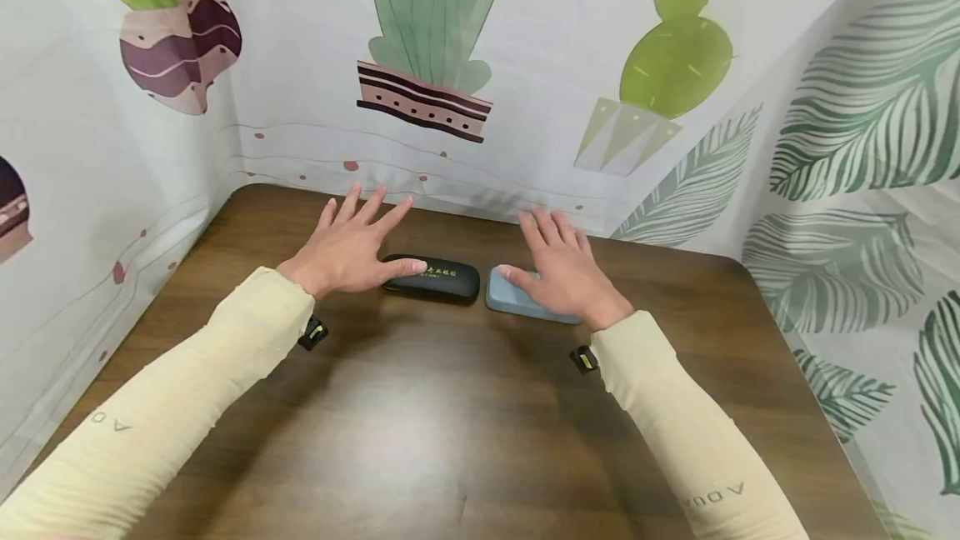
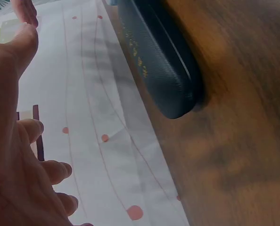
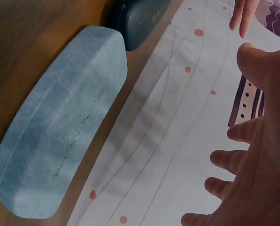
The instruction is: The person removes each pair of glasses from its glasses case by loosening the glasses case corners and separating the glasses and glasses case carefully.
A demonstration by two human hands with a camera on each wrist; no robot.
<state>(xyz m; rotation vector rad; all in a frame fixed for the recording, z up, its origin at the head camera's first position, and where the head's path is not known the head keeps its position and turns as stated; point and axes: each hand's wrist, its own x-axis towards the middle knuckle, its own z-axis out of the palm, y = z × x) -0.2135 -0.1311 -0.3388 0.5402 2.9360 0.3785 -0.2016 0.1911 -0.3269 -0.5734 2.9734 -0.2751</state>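
Two glasses cases lie side by side near the back of the wooden table. The black glasses case carries gold lettering; in the left wrist view the black glasses case shows its rounded end. To its right sits the light blue glasses case, whose dark print appears on the blue glasses case in the right wrist view. My left hand, fingers spread, hovers by the black case, its thumb overlapping it in the head view. Over the blue case my right hand is held with straight fingers, partly covering it. Neither hand grips anything.
The brown wooden table has rounded back corners. A white cloth printed with cacti and leaves hangs behind it and along both sides. Each wrist wears a small black device, like the device on the left.
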